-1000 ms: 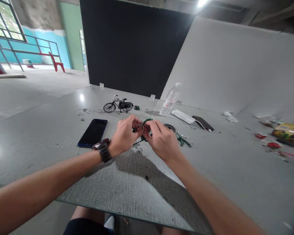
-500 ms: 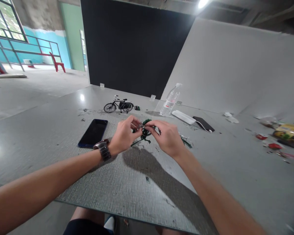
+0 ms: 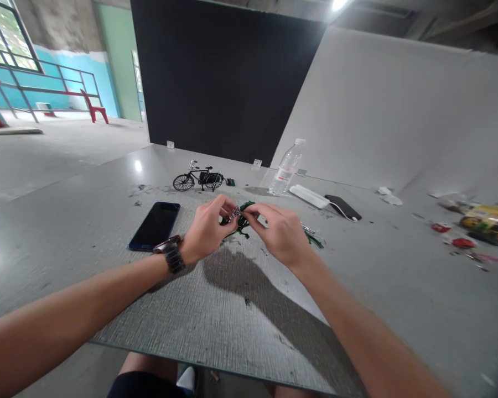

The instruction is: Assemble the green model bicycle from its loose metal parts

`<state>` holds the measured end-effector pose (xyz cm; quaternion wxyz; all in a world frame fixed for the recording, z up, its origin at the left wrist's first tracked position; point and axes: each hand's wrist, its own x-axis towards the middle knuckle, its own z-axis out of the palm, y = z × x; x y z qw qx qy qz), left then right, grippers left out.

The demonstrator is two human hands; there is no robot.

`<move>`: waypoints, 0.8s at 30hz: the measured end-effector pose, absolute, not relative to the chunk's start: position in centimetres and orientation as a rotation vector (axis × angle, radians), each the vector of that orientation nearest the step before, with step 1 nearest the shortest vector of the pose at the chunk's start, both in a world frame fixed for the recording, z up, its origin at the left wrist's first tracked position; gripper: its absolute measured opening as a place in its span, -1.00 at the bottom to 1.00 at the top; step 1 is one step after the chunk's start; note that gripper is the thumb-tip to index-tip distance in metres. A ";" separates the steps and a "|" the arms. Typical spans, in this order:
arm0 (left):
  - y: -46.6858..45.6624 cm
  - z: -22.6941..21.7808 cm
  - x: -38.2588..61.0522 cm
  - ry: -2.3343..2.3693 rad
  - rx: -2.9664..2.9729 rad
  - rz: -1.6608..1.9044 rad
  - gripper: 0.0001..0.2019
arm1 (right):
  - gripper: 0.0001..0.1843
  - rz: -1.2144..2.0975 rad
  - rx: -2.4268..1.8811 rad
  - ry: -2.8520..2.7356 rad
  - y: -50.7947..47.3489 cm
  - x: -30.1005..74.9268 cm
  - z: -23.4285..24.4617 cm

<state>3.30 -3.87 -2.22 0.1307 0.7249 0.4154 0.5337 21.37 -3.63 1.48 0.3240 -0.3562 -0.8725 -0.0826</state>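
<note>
A dark smartphone (image 3: pixel 154 225) lies flat, screen up, on the left part of the grey tabletop (image 3: pixel 398 287). Behind it, a black model bicycle (image 3: pixel 198 179) stands upright. To its right stands a clear plastic bottle (image 3: pixel 285 168) with a white cap. A white oblong unit (image 3: pixel 309 196) and a flat black device (image 3: pixel 342 207) lie side by side near the bottle. Yellow packets (image 3: pixel 487 216) lie at the far right.

Small and half hidden
The left hand (image 3: pixel 205 235) and right hand (image 3: pixel 283 236) cover most of the tiny green thing (image 3: pixel 241 224).
</note>
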 end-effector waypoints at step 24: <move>-4.0 -2.4 4.0 1.105 1.849 1.446 -0.61 | -0.93 -0.002 -0.968 -2.032 -3.7 20.2 0.8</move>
